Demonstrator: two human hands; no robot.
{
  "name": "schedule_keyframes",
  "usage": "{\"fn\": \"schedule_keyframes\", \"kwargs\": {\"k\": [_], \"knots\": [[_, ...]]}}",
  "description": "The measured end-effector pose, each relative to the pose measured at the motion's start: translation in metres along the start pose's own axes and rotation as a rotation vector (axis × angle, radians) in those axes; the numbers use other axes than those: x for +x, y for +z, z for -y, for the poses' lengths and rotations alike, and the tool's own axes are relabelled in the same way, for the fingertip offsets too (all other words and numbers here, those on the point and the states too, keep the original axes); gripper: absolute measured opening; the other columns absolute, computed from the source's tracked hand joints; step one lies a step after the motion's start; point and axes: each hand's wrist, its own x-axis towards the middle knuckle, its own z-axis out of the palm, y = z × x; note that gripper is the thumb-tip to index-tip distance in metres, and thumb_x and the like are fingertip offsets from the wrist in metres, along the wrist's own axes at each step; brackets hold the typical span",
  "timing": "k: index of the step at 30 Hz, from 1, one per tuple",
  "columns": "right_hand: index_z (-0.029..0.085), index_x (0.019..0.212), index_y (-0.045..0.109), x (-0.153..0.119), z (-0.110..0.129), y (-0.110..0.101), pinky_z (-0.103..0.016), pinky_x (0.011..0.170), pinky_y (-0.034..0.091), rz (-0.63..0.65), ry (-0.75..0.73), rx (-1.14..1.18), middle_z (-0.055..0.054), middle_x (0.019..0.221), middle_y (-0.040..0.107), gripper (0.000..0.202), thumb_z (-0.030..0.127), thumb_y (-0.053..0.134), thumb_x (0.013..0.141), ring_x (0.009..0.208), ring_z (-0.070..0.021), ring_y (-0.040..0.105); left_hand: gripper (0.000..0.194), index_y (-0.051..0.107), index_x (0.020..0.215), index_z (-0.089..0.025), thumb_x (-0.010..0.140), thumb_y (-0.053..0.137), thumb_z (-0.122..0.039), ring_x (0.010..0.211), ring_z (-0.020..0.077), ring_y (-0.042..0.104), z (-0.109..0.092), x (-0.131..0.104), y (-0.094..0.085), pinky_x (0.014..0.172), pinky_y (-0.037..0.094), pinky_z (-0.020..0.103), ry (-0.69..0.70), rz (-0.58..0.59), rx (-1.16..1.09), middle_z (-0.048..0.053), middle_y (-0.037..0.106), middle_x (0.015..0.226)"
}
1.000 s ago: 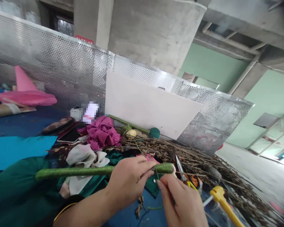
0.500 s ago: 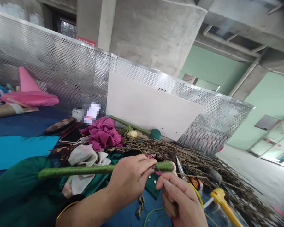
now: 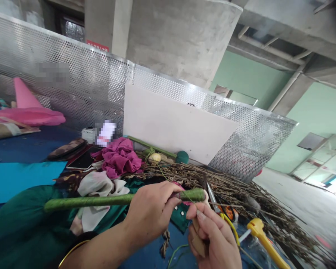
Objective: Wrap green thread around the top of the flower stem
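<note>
Blue desk (image 3: pixel 22 145), perforated metal screen behind. I see left hand (image 3: pixel 149 209) grip closed round green-wrapped rod (image 3: pixel 89 202), rod lying crosswise near side; right hand (image 3: pixel 214 235) grip pinching green thread (image 3: pixel 195 205).

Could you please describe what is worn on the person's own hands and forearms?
The left hand and right hand show no gloves or rings. The left forearm has a thin gold-coloured bangle and a black band, perhaps a cuff. No right sleeve shows.
</note>
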Motion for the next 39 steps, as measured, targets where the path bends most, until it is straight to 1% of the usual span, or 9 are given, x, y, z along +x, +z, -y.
{"fn": "schedule_keyframes", "kwargs": {"k": [3,7,12,15,18,22,27,34,39], "knots": [[0.016,0.071,0.068,0.003,-0.006,-0.007,-0.016,0.036,0.018,-0.014,-0.025,0.019,0.01,0.049,0.025,0.022,0.038,0.071,0.073,0.038,-0.0019,0.014,0.019,0.065,0.101,-0.024,0.088,0.051,-0.025,0.083,0.0199,0.067,-0.002,0.001,-0.001,0.076,0.045,0.03,-0.02,0.003,0.002,0.001,0.073,0.095],[0.016,0.067,0.068,0.007,-0.014,-0.014,-0.017,0.037,0.014,0.009,-0.066,0.033,0.011,0.047,0.023,0.022,0.037,0.072,0.07,0.038,-0.0021,0.014,0.017,0.067,0.097,-0.023,0.088,0.053,-0.026,0.082,0.0203,0.066,-0.004,0.002,-0.004,0.072,0.044,0.029,-0.062,0.049,0.024,0.001,0.073,0.094],[0.015,0.061,0.067,-0.004,-0.015,0.001,-0.019,0.042,0.009,-0.093,-0.151,-0.045,0.009,0.044,0.024,0.021,0.033,0.068,0.072,0.041,-0.0036,0.016,0.017,0.068,0.098,-0.026,0.089,0.054,-0.028,0.085,0.0196,0.067,-0.006,0.004,-0.009,0.071,0.042,0.028,-0.094,0.084,-0.027,-0.001,0.074,0.097],[0.016,0.06,0.065,-0.01,-0.015,0.007,-0.021,0.043,0.008,-0.106,-0.182,-0.114,0.009,0.044,0.026,0.021,0.033,0.065,0.072,0.041,-0.0045,0.018,0.018,0.068,0.098,-0.026,0.088,0.054,-0.028,0.085,0.0195,0.067,-0.006,0.004,-0.01,0.071,0.042,0.027,-0.108,0.092,-0.043,-0.002,0.074,0.097],[0.016,0.063,0.065,-0.01,-0.021,0.006,-0.022,0.043,0.009,-0.108,-0.215,-0.155,0.007,0.045,0.03,0.021,0.033,0.06,0.075,0.04,-0.0056,0.021,0.019,0.069,0.099,-0.025,0.088,0.054,-0.029,0.085,0.0201,0.067,-0.007,0.004,-0.013,0.071,0.042,0.027,-0.124,0.084,-0.036,-0.001,0.074,0.096],[0.017,0.068,0.065,-0.009,-0.033,-0.001,-0.022,0.042,0.009,-0.091,-0.255,-0.181,0.007,0.045,0.031,0.022,0.034,0.058,0.079,0.04,-0.0059,0.021,0.019,0.07,0.096,-0.027,0.089,0.053,-0.032,0.083,0.0185,0.066,-0.009,0.006,-0.021,0.07,0.041,0.026,-0.138,0.086,-0.079,-0.004,0.074,0.091],[0.015,0.068,0.064,-0.009,-0.04,-0.003,-0.022,0.042,0.007,-0.08,-0.268,-0.151,0.007,0.046,0.031,0.024,0.034,0.058,0.082,0.04,-0.0051,0.02,0.017,0.07,0.094,-0.027,0.087,0.055,-0.031,0.079,0.0162,0.065,-0.012,0.008,-0.031,0.066,0.039,0.024,-0.174,0.103,-0.113,-0.006,0.074,0.089],[0.015,0.069,0.065,-0.005,-0.046,-0.002,-0.022,0.044,0.01,-0.073,-0.313,-0.168,0.007,0.046,0.03,0.024,0.035,0.06,0.081,0.041,-0.0058,0.022,0.019,0.071,0.094,-0.026,0.087,0.054,-0.032,0.075,0.0158,0.063,-0.014,0.009,-0.035,0.063,0.037,0.024,-0.201,0.14,-0.146,-0.004,0.073,0.085],[0.016,0.067,0.063,0.001,-0.046,-0.001,-0.022,0.043,0.009,-0.04,-0.249,-0.112,0.008,0.047,0.027,0.027,0.038,0.06,0.082,0.042,-0.0052,0.017,0.021,0.072,0.093,-0.025,0.086,0.055,-0.035,0.072,0.0157,0.06,-0.013,0.011,-0.04,0.061,0.036,0.024,-0.224,0.157,-0.17,-0.004,0.073,0.084]]}}
